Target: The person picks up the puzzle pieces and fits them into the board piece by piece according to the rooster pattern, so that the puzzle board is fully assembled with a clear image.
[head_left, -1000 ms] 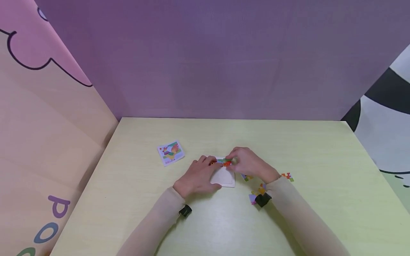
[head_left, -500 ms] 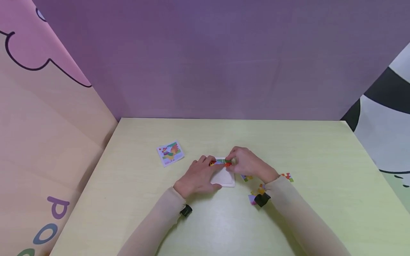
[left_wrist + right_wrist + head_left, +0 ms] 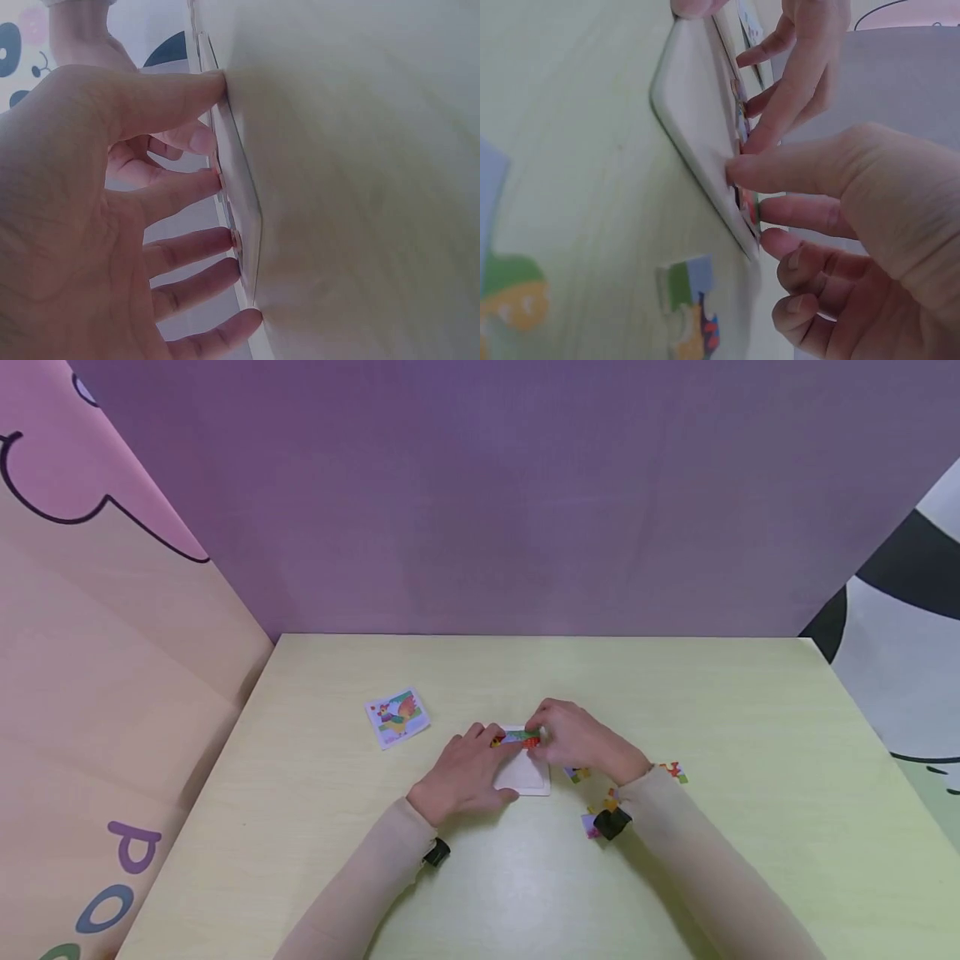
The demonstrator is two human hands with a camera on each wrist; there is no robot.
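Note:
A small white puzzle tray (image 3: 527,779) lies on the table, with a strip of colourful jigsaw pieces (image 3: 512,737) along its far side. My left hand (image 3: 459,777) spreads over the tray's left part. In the left wrist view its thumb touches the tray edge (image 3: 244,191), and its straight fingers rest on the pieces and rim. At the far right corner, my right hand (image 3: 583,743) pinches a red-and-green jigsaw piece (image 3: 749,206) between thumb and fingers, down in the tray. The right hand partly hides that corner.
Several loose jigsaw pieces lie right of the tray, among them a green-and-orange piece (image 3: 681,289) and a purple one (image 3: 590,826). One more piece (image 3: 674,772) sits beyond the right wrist. A square picture card (image 3: 398,717) with a bird lies at back left. A purple wall (image 3: 525,527) stands behind the table.
The piece under the right fingers has settled in line with the strip, its tilt reduced. Both hands stay at nearly the same spot.

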